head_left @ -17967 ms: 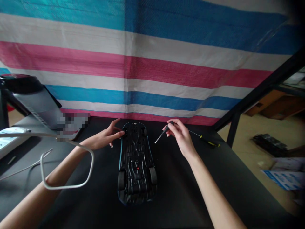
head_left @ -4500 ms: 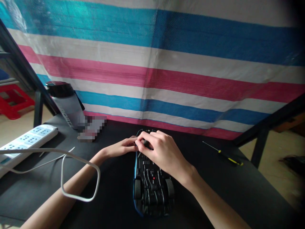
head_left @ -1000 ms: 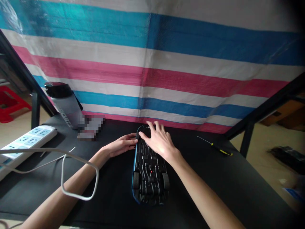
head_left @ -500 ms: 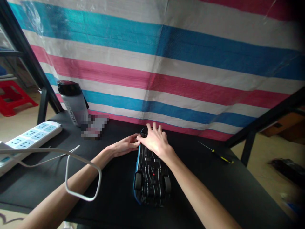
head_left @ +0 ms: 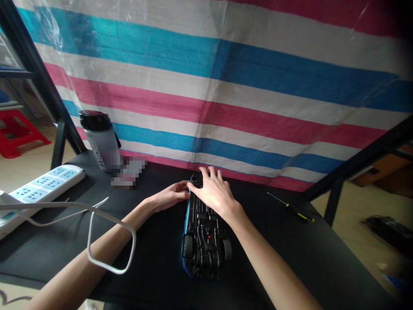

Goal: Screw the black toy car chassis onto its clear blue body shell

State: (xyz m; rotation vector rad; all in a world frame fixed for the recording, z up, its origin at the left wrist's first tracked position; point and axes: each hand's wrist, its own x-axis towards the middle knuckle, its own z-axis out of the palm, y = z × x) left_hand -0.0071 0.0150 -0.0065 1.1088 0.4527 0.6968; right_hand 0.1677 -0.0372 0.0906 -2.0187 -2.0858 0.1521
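A blue toy car (head_left: 209,245) lies upside down on the black table, its black underside and wheels facing up. My left hand (head_left: 169,196) is at the left side of the car's far end, its fingers closed against the edge near the far left wheel. Across the far part of the underside lies my right hand (head_left: 214,189), its thumb at that same wheel and its fingers bent over the far end. The hands cover part of the far end, and the fingertips' exact contact is partly hidden.
A white power strip (head_left: 45,185) with a looping white cable (head_left: 111,270) lies on the left. Behind it stands a sports bottle (head_left: 101,144) beside a blurred flat item (head_left: 130,172). A yellow-and-black screwdriver (head_left: 295,210) rests on the right. Striped sheeting (head_left: 258,116) hangs behind the table.
My right hand has shifted slightly to the right, with its fingers a little more spread. The left hand and the toy car stay almost in place.
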